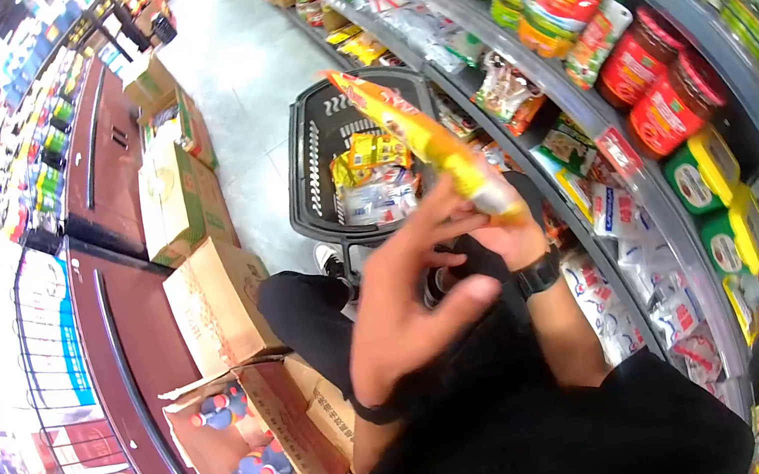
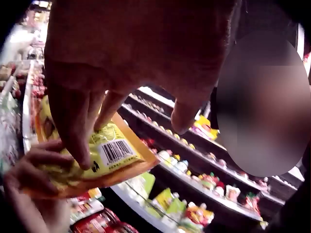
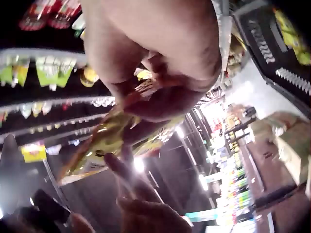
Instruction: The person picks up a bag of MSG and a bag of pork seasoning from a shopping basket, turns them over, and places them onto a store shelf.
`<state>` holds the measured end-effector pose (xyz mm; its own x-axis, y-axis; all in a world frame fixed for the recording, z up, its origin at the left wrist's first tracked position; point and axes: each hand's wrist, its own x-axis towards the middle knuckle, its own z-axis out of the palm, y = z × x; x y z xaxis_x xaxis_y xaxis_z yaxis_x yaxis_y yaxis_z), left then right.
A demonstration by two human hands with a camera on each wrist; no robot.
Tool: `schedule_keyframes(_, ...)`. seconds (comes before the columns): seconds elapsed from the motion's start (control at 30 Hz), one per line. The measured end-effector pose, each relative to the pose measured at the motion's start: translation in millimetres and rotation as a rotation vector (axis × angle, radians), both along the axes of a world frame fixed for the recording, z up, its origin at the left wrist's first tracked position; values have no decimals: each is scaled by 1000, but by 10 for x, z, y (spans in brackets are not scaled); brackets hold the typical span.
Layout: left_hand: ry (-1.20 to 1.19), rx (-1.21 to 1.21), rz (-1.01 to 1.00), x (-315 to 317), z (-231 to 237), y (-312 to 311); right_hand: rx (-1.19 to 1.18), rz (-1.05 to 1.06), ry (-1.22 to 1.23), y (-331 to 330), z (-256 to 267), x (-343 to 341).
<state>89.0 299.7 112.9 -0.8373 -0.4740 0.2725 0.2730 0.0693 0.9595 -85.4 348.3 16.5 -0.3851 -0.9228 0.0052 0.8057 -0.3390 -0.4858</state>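
A yellow and orange packet [image 1: 423, 138] is held up above the basket, its edge toward the head camera. My right hand [image 1: 514, 239], with a dark band at the wrist, pinches its lower end. The left hand [image 1: 411, 297] is beside it, thumb apart and fingers reaching to the packet. In the left wrist view the left fingers [image 2: 85, 145] lie on the printed face of the packet [image 2: 124, 160] near a barcode. The right wrist view has the right hand [image 3: 160, 73] gripping the packet [image 3: 104, 141] from above.
A black basket [image 1: 311, 163] on the floor ahead holds yellow packets [image 1: 376, 149] and clear-and-white packets [image 1: 378, 199]. Stocked shelves [image 1: 578, 95] run along the right. Cardboard boxes [image 1: 218, 301] line the left side, one open with blue-capped bottles [image 1: 263, 469].
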Motion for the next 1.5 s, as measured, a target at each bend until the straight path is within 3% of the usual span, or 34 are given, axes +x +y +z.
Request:
schedule_keyframes(0.03, -25, -336, -10, -66, 26, 87, -1, -30, -160, 82, 6, 10)
schedule_keyframes(0.07, -15, -377, 30, -159, 74, 253, -266, 187, -358, 112, 44, -33)
schedule_keyframes(0.13, 11, -499, 109, -292, 123, 519, -554, 473, -602, 234, 167, -92)
schedule_keyframes(0.2, 44, -396, 74, -366, 140, 686, -549, 308, -547, 464, 366, -96)
schedule_keyframes(0.3, 51, -348, -7, -414, 142, 807, -532, 249, -315, 738, 258, -256)
schedule_keyframes(0.33, 59, -329, -43, -430, 127, 809, -193, -49, 66, 884, 181, -213)
schedule_keyframes(0.43, 144, -98, -190, -458, 321, 868, -376, -223, 248, 1170, 505, -359)
schedule_keyframes(0.53, 240, 14, -298, -545, 529, 853, -276, -467, 620, 1626, 920, -411)
schedule_keyframes(0.57, 270, -41, -320, -577, 655, 875, -231, -513, 751, 1830, 1088, -373)
schedule_keyframes(0.63, 123, -348, -284, -592, 740, 814, -91, -814, 993, 2149, 1384, -171)
schedule_keyframes(0.7, 117, -446, -405, -706, 893, 977, 26, -1047, 1230, 2547, 1541, -31)
schedule_keyframes(0.77, 116, -476, -526, -888, 1086, 1198, -6, -1088, 1094, 2908, 1683, 137)
schedule_keyframes(0.83, 132, -431, -679, -1077, 1298, 1561, 113, -1238, 1023, 3225, 1783, 290)
schedule_keyframes(0.93, 170, -300, -820, -1273, 1515, 2011, 524, -1464, 1440, 3861, 2069, 473)
schedule_keyframes(0.97, 203, -287, -839, -1358, 1572, 2114, 476, -1478, 1428, 4105, 2076, 426)
schedule_keyframes(1.0, 225, -273, -857, -1447, 1600, 2178, 486, -1636, 1394, 4266, 2184, 407)
schedule_keyframes(1.03, 242, -262, -876, -1525, 1619, 2221, 863, -1951, 1654, 4527, 2299, 339)
schedule_keyframes(1.07, 275, -264, -856, -1605, 1664, 2263, 976, -2109, 1707, 4722, 2389, 269)
schedule_keyframes(1.1, 315, -269, -834, -1692, 1713, 2283, 1308, -2221, 2018, 4983, 2440, 121)
schedule_keyframes(1.13, 292, -293, -821, -1801, 1717, 2250, 1431, -2210, 2088, 5105, 2479, 9)
schedule_keyframes(1.27, 268, -160, -849, -2060, 1578, 2268, 1367, -2143, 2135, 5329, 2580, -418)
schedule_keyframes(1.37, 264, -108, -840, -2105, 1469, 2322, 1451, -2090, 2145, 5309, 2688, -614)
schedule_keyframes(1.5, 152, -201, -885, -2104, 1510, 2377, 1554, -1853, 2194, 5326, 2858, -702)
